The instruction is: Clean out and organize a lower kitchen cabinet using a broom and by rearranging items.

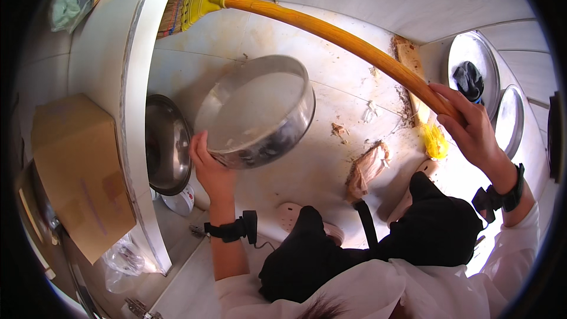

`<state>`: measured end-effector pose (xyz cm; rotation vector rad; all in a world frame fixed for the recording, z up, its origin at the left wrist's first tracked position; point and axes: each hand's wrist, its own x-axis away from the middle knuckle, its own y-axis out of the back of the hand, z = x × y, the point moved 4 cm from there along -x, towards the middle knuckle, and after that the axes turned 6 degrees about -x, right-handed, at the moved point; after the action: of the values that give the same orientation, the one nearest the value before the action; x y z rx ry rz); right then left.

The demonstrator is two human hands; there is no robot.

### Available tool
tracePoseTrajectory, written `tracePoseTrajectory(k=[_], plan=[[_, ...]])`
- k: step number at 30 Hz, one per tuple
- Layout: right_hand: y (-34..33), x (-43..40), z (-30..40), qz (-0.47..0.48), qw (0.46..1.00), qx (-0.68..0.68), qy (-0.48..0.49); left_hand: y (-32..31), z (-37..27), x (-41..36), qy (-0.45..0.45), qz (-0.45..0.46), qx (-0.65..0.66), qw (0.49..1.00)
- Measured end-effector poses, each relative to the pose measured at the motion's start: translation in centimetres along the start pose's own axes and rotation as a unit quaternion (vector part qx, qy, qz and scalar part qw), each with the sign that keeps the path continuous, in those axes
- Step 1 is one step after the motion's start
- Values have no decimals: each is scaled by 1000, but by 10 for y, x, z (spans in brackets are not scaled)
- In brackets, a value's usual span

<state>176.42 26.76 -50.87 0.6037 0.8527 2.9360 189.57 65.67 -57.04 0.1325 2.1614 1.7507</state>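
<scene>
My left hand (215, 173) grips the near left rim of a round metal pan with a tall side wall (274, 141), which is tilted above the tiled floor. Around the lower end of a wooden broom handle (345, 40) my right hand (469, 130) is closed. The handle runs up to the left, to a yellow broom head with bristles (199, 2) beside the white cabinet edge. Below the handle, crumpled brown paper or plastic (367, 168) lies on the dirty floor, with small scraps of debris (339, 132) near it.
A dark metal bowl (170, 146) and a white bowl (179, 201) stand by the partition (133, 97) at left. Beyond it are a cardboard box (79, 164) and clear plastic bags (124, 257). Round metal trays (480, 62), a yellow plastic bag (434, 141) and a dirty board (412, 66) are at right.
</scene>
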Motion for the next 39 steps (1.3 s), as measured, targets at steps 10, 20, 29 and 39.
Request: tracePoseTrajectory(k=[10, 20, 29, 39], plan=[[-3, -7, -11, -1, 1000, 20, 8, 7, 12, 13, 7, -154, 62, 986], [-9, -10, -6, 16, 999, 45, -12, -23, 18, 42, 3, -101, 152, 983], [-28, -45, -12, -28, 984, 54, 166, -41, 127, 119, 351, -77, 313, 879], [-143, -170, 53, 32, 978, 100, 177, 8, 90, 130, 397, 26, 255, 881]])
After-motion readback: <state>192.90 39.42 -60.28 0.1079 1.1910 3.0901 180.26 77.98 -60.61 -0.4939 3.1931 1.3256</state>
